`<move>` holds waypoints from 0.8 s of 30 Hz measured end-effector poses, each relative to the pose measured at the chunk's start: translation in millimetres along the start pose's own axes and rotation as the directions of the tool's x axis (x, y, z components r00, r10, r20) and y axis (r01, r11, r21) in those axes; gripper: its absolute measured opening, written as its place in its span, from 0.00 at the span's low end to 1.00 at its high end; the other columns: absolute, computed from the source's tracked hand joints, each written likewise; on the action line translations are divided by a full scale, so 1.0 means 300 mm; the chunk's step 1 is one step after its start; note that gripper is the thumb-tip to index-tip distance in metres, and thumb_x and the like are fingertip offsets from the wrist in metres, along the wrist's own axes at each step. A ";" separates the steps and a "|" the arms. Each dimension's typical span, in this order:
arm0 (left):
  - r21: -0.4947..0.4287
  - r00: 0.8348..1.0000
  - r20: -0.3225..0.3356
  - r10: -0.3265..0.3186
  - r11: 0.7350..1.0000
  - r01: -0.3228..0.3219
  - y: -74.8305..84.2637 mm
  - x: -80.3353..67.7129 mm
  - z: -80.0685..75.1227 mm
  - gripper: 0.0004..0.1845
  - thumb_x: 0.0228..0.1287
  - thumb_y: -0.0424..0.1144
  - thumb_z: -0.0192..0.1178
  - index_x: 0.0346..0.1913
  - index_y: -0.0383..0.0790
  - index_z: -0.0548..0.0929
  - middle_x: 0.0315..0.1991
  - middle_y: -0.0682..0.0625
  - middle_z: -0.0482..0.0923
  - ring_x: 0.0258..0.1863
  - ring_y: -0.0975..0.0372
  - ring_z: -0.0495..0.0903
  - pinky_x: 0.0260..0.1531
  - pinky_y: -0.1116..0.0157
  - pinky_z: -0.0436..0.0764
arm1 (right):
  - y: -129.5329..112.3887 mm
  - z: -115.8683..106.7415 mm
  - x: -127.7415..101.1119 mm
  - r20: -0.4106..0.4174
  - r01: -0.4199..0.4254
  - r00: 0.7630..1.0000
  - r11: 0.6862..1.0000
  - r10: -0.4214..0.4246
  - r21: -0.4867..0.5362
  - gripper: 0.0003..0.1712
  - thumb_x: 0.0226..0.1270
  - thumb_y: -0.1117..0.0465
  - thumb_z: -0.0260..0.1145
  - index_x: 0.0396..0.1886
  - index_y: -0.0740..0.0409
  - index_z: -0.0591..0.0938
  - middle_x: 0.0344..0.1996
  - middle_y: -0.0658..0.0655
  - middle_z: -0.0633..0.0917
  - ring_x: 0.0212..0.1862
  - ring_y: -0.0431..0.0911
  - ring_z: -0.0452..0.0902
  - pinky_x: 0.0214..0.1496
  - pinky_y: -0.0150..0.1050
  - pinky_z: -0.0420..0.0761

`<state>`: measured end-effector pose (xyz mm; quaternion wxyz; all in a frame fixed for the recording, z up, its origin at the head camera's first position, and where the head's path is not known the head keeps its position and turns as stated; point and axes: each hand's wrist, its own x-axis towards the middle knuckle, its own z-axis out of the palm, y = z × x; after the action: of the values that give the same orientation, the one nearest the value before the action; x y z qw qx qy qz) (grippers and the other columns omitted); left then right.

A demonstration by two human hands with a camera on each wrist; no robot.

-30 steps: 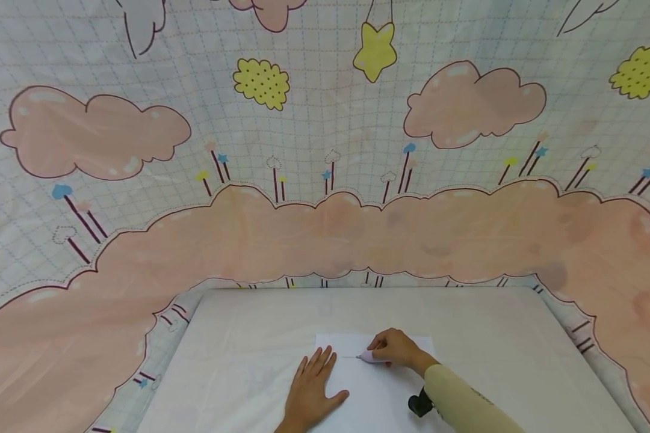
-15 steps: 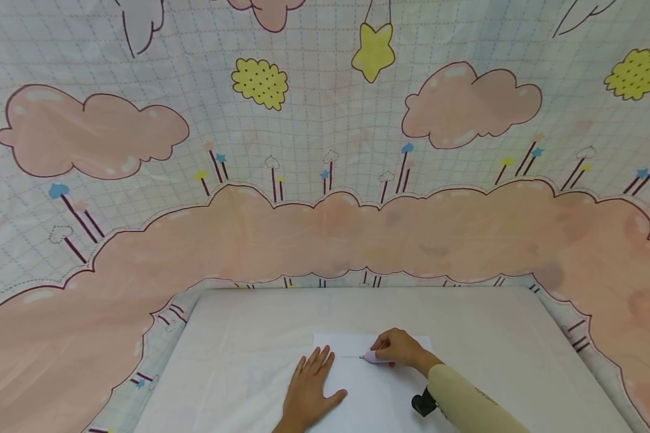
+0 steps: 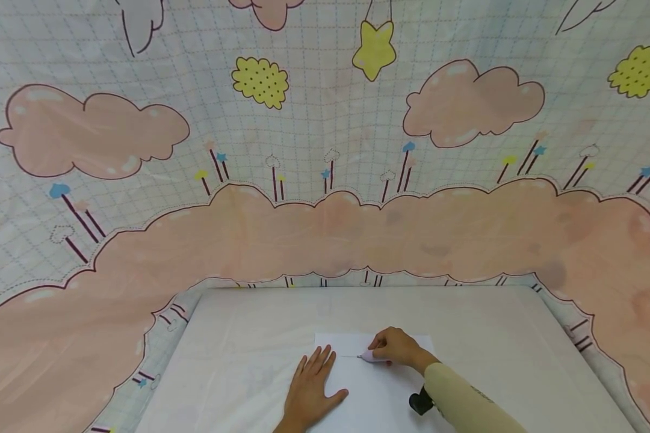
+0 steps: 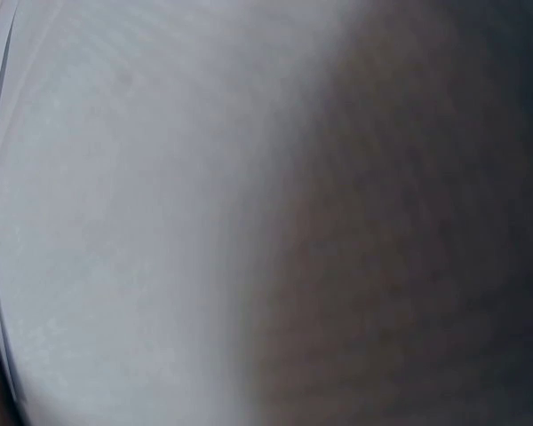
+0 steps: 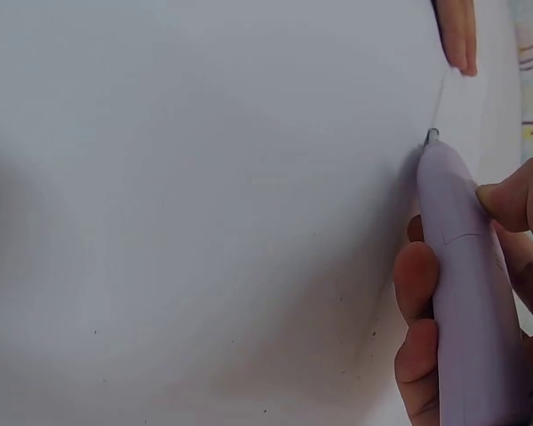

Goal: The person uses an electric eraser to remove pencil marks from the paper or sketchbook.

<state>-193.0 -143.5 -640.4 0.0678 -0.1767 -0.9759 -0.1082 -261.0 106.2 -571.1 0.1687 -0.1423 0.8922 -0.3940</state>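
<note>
In the head view, a white sheet of paper (image 3: 376, 397) lies on the white-covered table. My left hand (image 3: 311, 388) rests flat on the paper's left side, fingers straight and thumb spread. With my right hand (image 3: 398, 349) I grip a thick lavender pen-shaped tool (image 5: 471, 266), fingers curled round its body. Its small metal tip (image 5: 433, 136) is right at the paper, at the right end of a thin line (image 3: 348, 356) that runs toward my left fingertips. In the left wrist view only pale surface and a dark blur show.
A small black object (image 3: 421, 403) sits beside my right wrist, by the sleeve (image 3: 466, 397). Beyond the table (image 3: 249, 319) hangs a cloth (image 3: 303, 240) printed with clouds and stars. Several tiny dark specks show on the white surface in the right wrist view.
My right hand and the tool's tip shifted slightly right along the line, then slightly back left. My left hand has kept its place on the paper.
</note>
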 end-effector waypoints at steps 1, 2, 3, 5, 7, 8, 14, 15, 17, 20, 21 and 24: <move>0.004 1.000 -0.003 0.003 1.000 -0.003 0.000 0.000 0.000 0.47 0.59 0.76 0.47 0.72 0.48 0.69 0.75 0.54 0.61 0.75 0.56 0.59 0.73 0.50 0.59 | -0.003 -0.002 -0.002 -0.001 -0.004 1.000 1.000 0.004 0.000 0.05 0.59 0.62 0.70 0.35 0.56 0.88 0.26 0.49 0.81 0.23 0.42 0.74 0.24 0.34 0.75; 0.010 1.000 -0.006 0.006 1.000 -0.006 0.000 0.000 0.000 0.47 0.59 0.77 0.47 0.72 0.48 0.69 0.75 0.54 0.61 0.75 0.56 0.59 0.73 0.50 0.59 | -0.005 -0.003 -0.004 -0.002 -0.007 1.000 1.000 0.007 -0.001 0.05 0.59 0.62 0.71 0.35 0.56 0.87 0.26 0.49 0.81 0.24 0.41 0.74 0.24 0.34 0.75; 0.014 1.000 -0.010 0.009 1.000 -0.009 0.000 0.001 0.000 0.47 0.59 0.77 0.47 0.72 0.48 0.69 0.75 0.54 0.61 0.75 0.56 0.59 0.72 0.50 0.60 | -0.004 -0.003 -0.003 -0.004 -0.007 1.000 1.000 0.007 -0.002 0.05 0.59 0.62 0.71 0.35 0.56 0.87 0.27 0.49 0.81 0.24 0.41 0.74 0.24 0.34 0.75; 0.024 1.000 -0.016 0.016 1.000 -0.015 0.000 0.001 -0.002 0.47 0.59 0.77 0.46 0.72 0.48 0.69 0.75 0.54 0.61 0.75 0.56 0.60 0.72 0.50 0.60 | -0.005 -0.002 -0.002 -0.006 -0.002 1.000 1.000 0.002 0.003 0.05 0.59 0.62 0.71 0.35 0.57 0.87 0.28 0.50 0.80 0.24 0.41 0.74 0.24 0.34 0.76; 0.022 1.000 -0.016 0.018 1.000 -0.018 0.001 0.001 -0.003 0.47 0.59 0.77 0.46 0.72 0.48 0.69 0.75 0.54 0.61 0.75 0.56 0.60 0.72 0.50 0.60 | -0.007 0.002 0.000 -0.007 0.004 1.000 1.000 -0.004 0.004 0.05 0.59 0.62 0.71 0.35 0.57 0.88 0.28 0.50 0.80 0.24 0.41 0.74 0.24 0.33 0.76; 0.022 1.000 -0.018 0.019 1.000 -0.019 0.001 0.001 -0.004 0.47 0.59 0.77 0.46 0.72 0.48 0.69 0.75 0.54 0.61 0.75 0.56 0.60 0.72 0.50 0.60 | -0.009 0.004 0.001 -0.007 0.008 1.000 1.000 -0.008 0.002 0.05 0.59 0.62 0.71 0.35 0.57 0.88 0.27 0.50 0.80 0.24 0.41 0.74 0.24 0.33 0.76; 0.024 1.000 -0.016 0.019 1.000 -0.018 0.005 0.002 -0.007 0.47 0.59 0.77 0.46 0.72 0.48 0.69 0.75 0.54 0.61 0.75 0.56 0.60 0.72 0.50 0.60 | -0.019 0.012 0.006 -0.011 0.022 1.000 1.000 -0.022 -0.011 0.06 0.59 0.61 0.71 0.35 0.58 0.88 0.25 0.48 0.80 0.23 0.41 0.74 0.24 0.33 0.76; 0.025 1.000 -0.015 0.019 1.000 -0.019 0.005 0.002 -0.007 0.47 0.59 0.77 0.46 0.72 0.48 0.69 0.75 0.54 0.61 0.75 0.56 0.59 0.72 0.50 0.60 | -0.020 0.011 0.006 -0.011 0.023 1.000 1.000 -0.023 -0.014 0.06 0.59 0.61 0.71 0.35 0.58 0.87 0.25 0.48 0.80 0.23 0.41 0.74 0.24 0.33 0.76; 0.024 1.000 -0.016 0.019 1.000 -0.019 0.004 0.003 -0.005 0.47 0.59 0.76 0.46 0.72 0.48 0.69 0.75 0.54 0.61 0.75 0.56 0.59 0.72 0.50 0.60 | -0.020 0.009 0.005 -0.010 0.022 1.000 1.000 -0.022 -0.019 0.06 0.59 0.61 0.71 0.35 0.57 0.87 0.26 0.48 0.80 0.23 0.41 0.74 0.24 0.33 0.76; 0.021 1.000 -0.015 0.018 1.000 -0.017 0.001 0.004 -0.001 0.47 0.59 0.77 0.46 0.72 0.48 0.69 0.75 0.54 0.61 0.75 0.56 0.59 0.72 0.50 0.60 | -0.017 0.004 0.003 -0.014 0.014 1.000 1.000 -0.015 -0.022 0.05 0.59 0.61 0.71 0.35 0.57 0.87 0.27 0.49 0.80 0.24 0.41 0.74 0.25 0.34 0.77; 0.021 1.000 -0.014 0.017 1.000 -0.016 0.001 0.004 0.000 0.47 0.59 0.77 0.46 0.72 0.48 0.69 0.75 0.54 0.61 0.75 0.56 0.59 0.72 0.49 0.60 | -0.015 0.002 0.002 -0.015 0.011 1.000 1.000 -0.011 -0.025 0.05 0.59 0.61 0.71 0.34 0.57 0.87 0.28 0.50 0.80 0.24 0.41 0.74 0.25 0.34 0.77; 0.012 1.000 -0.009 0.013 1.000 -0.013 0.000 0.003 0.003 0.47 0.59 0.77 0.46 0.72 0.48 0.69 0.75 0.54 0.61 0.75 0.56 0.59 0.72 0.49 0.60 | -0.009 -0.002 0.001 -0.020 -0.002 1.000 1.000 0.002 -0.026 0.04 0.59 0.61 0.72 0.34 0.56 0.87 0.28 0.50 0.79 0.24 0.41 0.74 0.25 0.34 0.77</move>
<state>-194.0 -143.0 -641.1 0.0739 -0.1823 -0.9751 -0.1027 -261.0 104.7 -568.7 0.1583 -0.1397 0.8991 -0.3834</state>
